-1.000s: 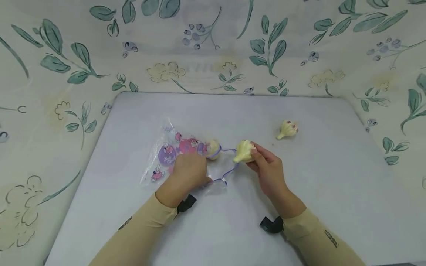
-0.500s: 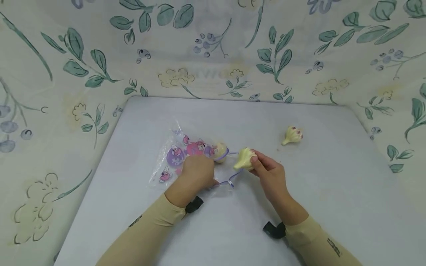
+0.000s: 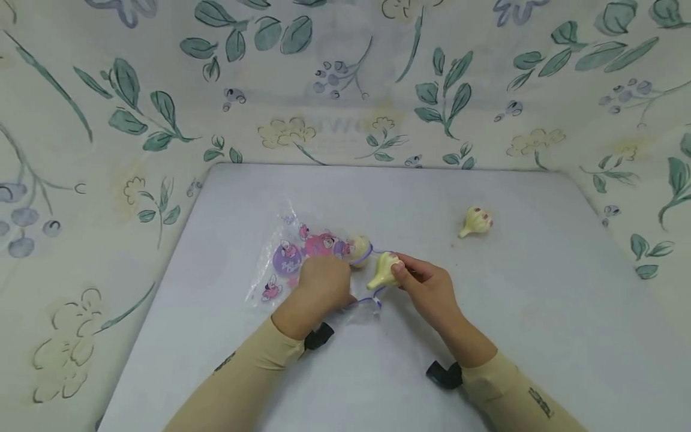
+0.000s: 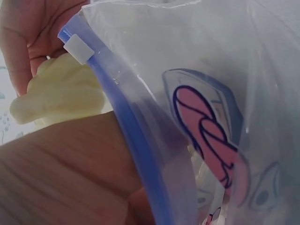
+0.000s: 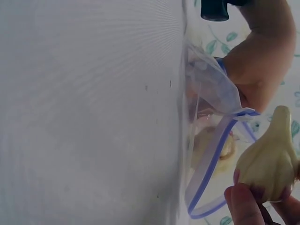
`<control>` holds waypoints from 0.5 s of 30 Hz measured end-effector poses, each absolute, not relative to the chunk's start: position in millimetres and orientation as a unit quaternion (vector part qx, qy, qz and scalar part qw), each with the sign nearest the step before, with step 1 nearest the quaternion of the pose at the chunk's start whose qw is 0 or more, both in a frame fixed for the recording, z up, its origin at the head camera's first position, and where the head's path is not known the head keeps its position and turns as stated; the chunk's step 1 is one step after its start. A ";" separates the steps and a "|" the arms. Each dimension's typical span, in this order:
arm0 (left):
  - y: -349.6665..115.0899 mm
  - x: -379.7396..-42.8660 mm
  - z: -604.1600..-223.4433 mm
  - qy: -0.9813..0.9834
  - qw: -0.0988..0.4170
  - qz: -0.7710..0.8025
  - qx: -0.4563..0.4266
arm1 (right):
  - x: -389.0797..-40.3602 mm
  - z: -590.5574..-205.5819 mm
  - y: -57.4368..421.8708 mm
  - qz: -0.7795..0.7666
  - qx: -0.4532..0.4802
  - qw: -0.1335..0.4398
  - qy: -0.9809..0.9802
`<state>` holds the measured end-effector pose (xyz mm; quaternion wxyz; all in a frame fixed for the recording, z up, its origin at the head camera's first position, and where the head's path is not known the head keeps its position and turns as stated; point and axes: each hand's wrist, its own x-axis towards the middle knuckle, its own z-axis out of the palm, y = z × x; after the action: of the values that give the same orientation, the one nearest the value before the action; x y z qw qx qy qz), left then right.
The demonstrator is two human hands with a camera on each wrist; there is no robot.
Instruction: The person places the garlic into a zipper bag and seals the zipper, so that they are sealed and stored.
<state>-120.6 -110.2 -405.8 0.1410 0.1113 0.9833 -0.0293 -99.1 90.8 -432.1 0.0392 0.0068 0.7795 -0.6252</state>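
A clear zip bag (image 3: 286, 258) with pink and purple cartoon prints lies on the white table, its blue-edged mouth gaping to the right. My left hand (image 3: 324, 282) grips the bag near its mouth; some of its fingers are hidden. In the left wrist view a white slider (image 4: 78, 48) sits on the blue zip. Pinched in the fingers of my right hand (image 3: 426, 288) is a pale garlic bulb (image 3: 384, 271) with purplish marks, stem toward the bag, right at the mouth. Another garlic bulb (image 3: 358, 249) lies just inside the opening.
One more garlic bulb (image 3: 476, 222) lies on the white table (image 3: 540, 312) at the back right. Small dark specks dot the surface near it. A floral-patterned cloth (image 3: 345, 90) rises behind the table and spreads around its sides.
My right hand has brought its garlic bulb left and slightly down, closer to the bag's mouth. The left hand keeps its hold on the bag. The head view has shifted a little.
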 end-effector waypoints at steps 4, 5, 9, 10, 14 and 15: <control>-110.3 -119.7 -408.2 0.983 0.152 -0.023 0.105 | -100.0 -434.8 92.0 -0.612 0.013 0.050 0.789; -110.5 -119.6 -408.9 0.983 0.151 -0.024 0.104 | -100.0 -435.1 92.5 -0.608 0.014 0.053 0.792; -109.8 -120.4 -410.1 0.984 0.134 -0.026 0.115 | -99.9 -435.2 95.7 -0.592 0.013 0.040 0.805; -109.5 -120.5 -410.1 0.984 0.130 -0.026 0.117 | -99.9 -435.3 96.6 -0.588 0.013 0.035 0.808; -106.3 -121.8 -407.5 0.984 0.125 -0.029 0.120 | -101.0 -434.6 100.0 -0.575 0.010 0.031 0.817; -105.1 -122.2 -406.5 0.984 0.127 -0.029 0.120 | -101.5 -434.6 101.0 -0.575 0.010 0.034 0.817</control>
<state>-122.2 -105.1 -406.5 0.1265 0.1195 0.9843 -0.0288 -101.5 101.0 -434.6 0.0339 0.0104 0.8173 -0.5751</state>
